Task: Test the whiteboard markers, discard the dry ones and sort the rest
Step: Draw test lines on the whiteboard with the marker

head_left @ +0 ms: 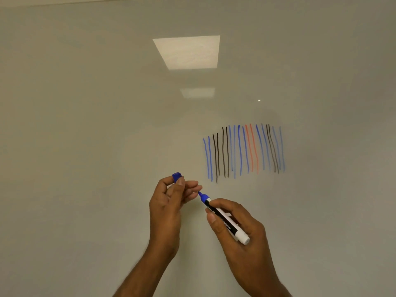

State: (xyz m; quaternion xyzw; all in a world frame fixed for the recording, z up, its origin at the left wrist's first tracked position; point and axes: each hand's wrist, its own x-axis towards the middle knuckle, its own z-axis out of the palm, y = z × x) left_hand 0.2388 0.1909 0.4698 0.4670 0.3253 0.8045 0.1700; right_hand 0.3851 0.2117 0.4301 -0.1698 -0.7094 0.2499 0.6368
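Fingers (226, 204) of my right hand (242, 228) curl round the white-and-black whiteboard marker (224, 220), thumb pressed against its label. Its bare blue nib points up and to the left, so a short push forward would put it on the surface for a trial line. The white tail end sticks out below my palm.

Just left of the nib, almost touching it, my left hand (169, 202) pinches the small blue plastic cap (177, 176) between thumb and forefinger, with the other fingers loosely bent. I judge I hold the cap close so it can go straight back on after the test.

Beyond both hands stands the glossy white whiteboard (85, 125). Up and to the right of my right hand runs a row of upright blue, black and red strokes (244, 151), so many pens look already tried. Bare board lies left of that row, directly above the nib, which is the obvious room for a new mark. Further up, a pale square ceiling-light reflection (188, 52) shows. The board's top edge is far overhead.
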